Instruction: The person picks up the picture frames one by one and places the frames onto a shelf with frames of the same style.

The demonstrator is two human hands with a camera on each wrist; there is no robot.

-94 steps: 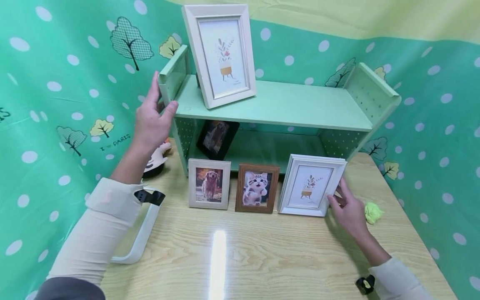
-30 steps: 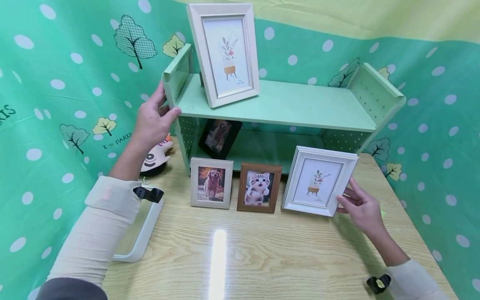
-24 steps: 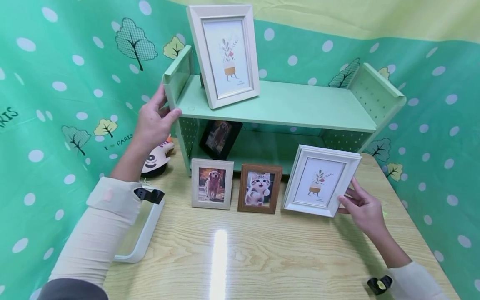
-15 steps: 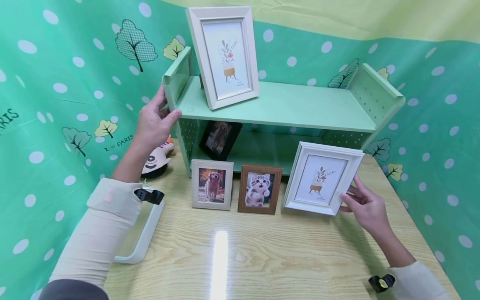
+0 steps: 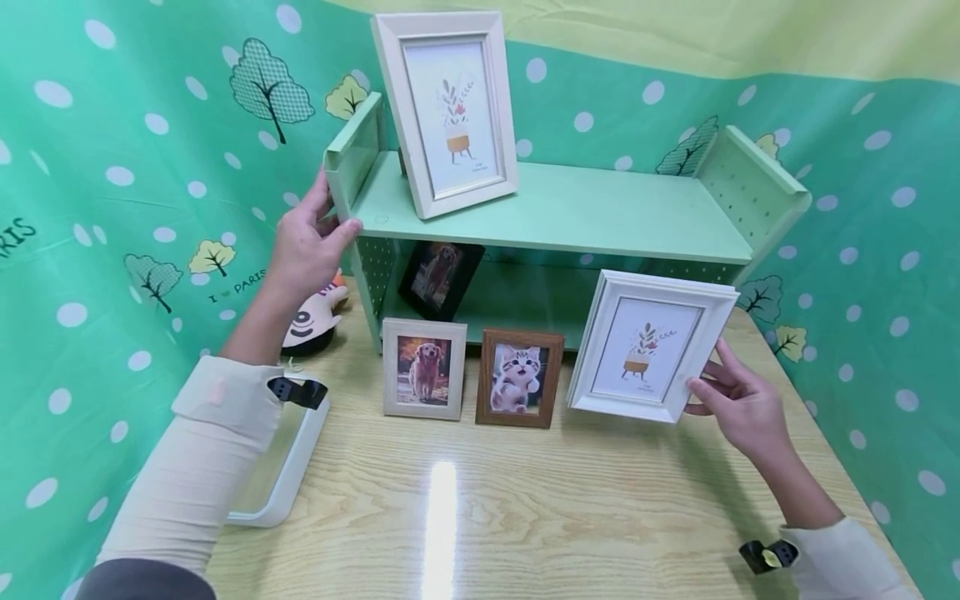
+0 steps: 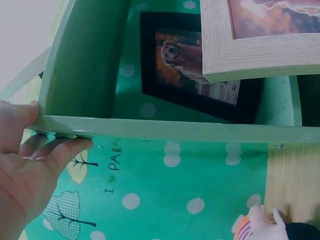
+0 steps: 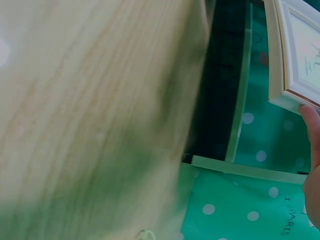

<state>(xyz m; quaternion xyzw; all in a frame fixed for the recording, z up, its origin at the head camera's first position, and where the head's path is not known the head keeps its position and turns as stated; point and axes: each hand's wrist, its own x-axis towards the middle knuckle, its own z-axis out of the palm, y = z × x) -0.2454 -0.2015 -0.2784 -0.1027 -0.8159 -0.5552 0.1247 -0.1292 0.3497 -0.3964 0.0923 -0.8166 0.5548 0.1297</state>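
At the upper left of the head view, my left hand point(image 5: 303, 250) grips the left side panel of a green two-tier shelf point(image 5: 600, 217). Its thumb lies at the front edge, and the other fingers are on the outer face, as the left wrist view also shows. My right hand point(image 5: 750, 417) holds a white picture frame point(image 5: 600, 333) by its right edge, thumb in front and fingers behind. This frame, with a potted-plant print, hangs tilted above the table in front of the shelf's right half. In the right wrist view, only the frame's corner point(image 7: 285, 97) and part of the hand show.
A larger cream frame point(image 5: 416, 125) stands on the shelf's top left. A black frame point(image 5: 463, 279) leans inside below. On the table point(image 5: 570, 517) stand a beige dog-photo frame point(image 5: 392, 375) and a brown cat-photo frame point(image 5: 557, 375). At left are a plush toy point(image 5: 318, 317) and a white-rimmed tray point(image 5: 303, 450).
My right hand has lifted the white frame off the table, moving it up and to the right and tilting it. My left hand has kept its grip on the shelf.
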